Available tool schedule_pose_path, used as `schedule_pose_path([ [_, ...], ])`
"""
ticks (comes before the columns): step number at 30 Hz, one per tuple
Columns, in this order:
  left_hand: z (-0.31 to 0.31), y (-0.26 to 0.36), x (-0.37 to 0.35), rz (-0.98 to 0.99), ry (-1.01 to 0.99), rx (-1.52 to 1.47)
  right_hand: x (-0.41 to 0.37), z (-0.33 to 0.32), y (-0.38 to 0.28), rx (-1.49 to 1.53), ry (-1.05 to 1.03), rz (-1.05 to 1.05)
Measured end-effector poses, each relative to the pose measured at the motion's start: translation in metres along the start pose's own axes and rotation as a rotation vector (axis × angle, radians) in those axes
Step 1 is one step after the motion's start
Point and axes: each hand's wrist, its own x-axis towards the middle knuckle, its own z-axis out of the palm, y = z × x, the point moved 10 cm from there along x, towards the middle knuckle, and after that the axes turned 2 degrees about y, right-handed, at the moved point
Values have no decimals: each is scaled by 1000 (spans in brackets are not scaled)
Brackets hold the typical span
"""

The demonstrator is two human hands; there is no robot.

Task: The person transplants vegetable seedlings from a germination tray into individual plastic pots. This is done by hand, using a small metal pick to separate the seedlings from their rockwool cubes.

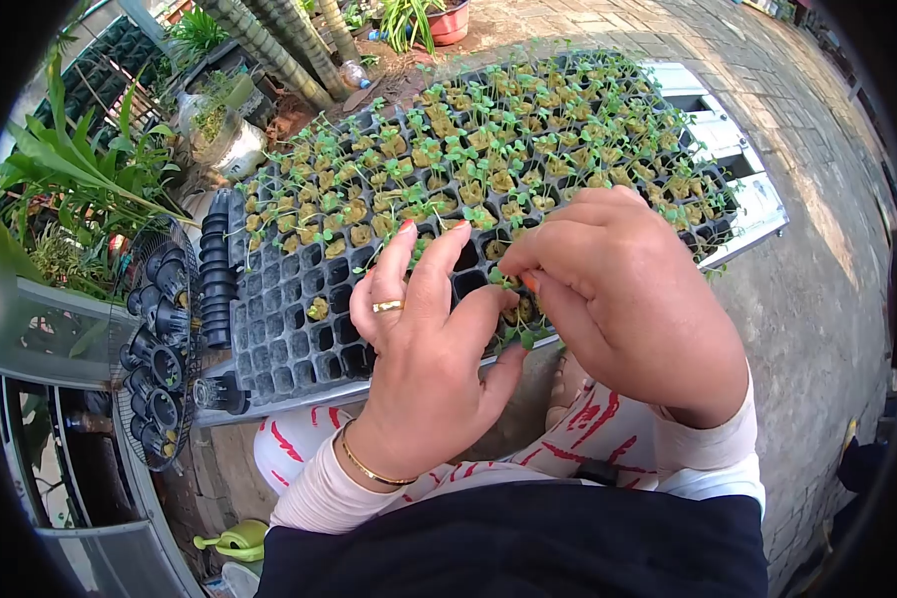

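Note:
Black plug trays [299, 344] hold rows of small green seedlings [478, 130] in brown plugs. My left hand [419, 349] lies over the near cells with its fingers spread, wearing a ring and a bracelet. Its thumb and index finger are apart, on either side of small leaves near the front edge. My right hand [628, 289] is closed in a pinch just right of the left index finger. Green leaves stick out at its fingertips, though the stem is hidden. One lone brown plug [317, 309] sits among bare cells at the left.
A wire basket [154, 344] with black net pots stands left of the trays, beside a stack of black pots [217, 284]. A white slatted support [757, 199] extends right. A green watering can [237, 540] is low left; a red flowerpot [450, 22] stands behind.

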Motion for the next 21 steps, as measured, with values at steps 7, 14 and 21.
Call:
schedule_pose_path([
  [7, 1, -2, 1, 3, 15, 0, 0, 21, 19, 73, -84, 56],
  [14, 0, -4, 1, 2, -1, -39, -2, 17, 39, 296, -22, 315],
  [21, 0, -7, 2, -16, 6, -43, -1, 25, 39, 299, -71, 290],
])
